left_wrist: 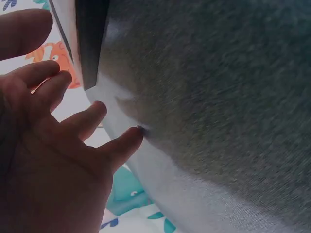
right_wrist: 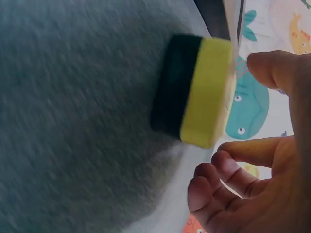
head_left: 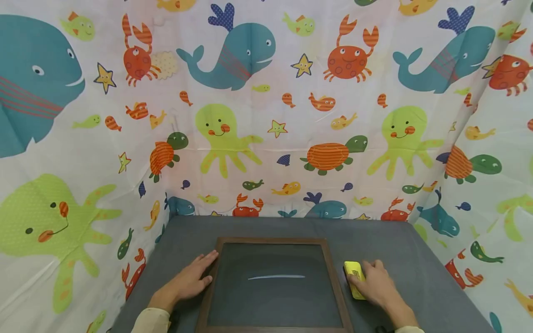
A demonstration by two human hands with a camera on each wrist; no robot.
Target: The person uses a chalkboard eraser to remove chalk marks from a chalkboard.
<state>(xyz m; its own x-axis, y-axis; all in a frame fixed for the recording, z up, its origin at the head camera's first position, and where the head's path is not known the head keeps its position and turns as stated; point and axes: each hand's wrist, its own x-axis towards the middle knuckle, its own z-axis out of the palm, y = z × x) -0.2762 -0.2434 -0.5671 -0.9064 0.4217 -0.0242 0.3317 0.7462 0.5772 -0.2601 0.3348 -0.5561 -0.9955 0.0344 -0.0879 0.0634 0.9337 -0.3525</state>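
Observation:
A dark chalkboard (head_left: 272, 300) in a brown wooden frame (head_left: 335, 277) lies flat on the grey table (head_left: 391, 236), with one white chalk line (head_left: 276, 277) across it. My left hand (head_left: 191, 277) lies flat against the frame's left edge with straight, spread fingers (left_wrist: 119, 143) touching the table (left_wrist: 218, 97) beside the frame (left_wrist: 90, 39). A yellow eraser (head_left: 354, 275) with a black felt side (right_wrist: 172, 92) sits just right of the board. My right hand (head_left: 376, 284) is over its right side. In the right wrist view the thumb and fingers (right_wrist: 243, 153) stand a little apart from the eraser (right_wrist: 206, 92).
A sea-animal printed curtain (head_left: 266, 115) closes in the table at the back and on both sides. Grey table surface (right_wrist: 73, 121) stretches behind the board and to the right of the eraser.

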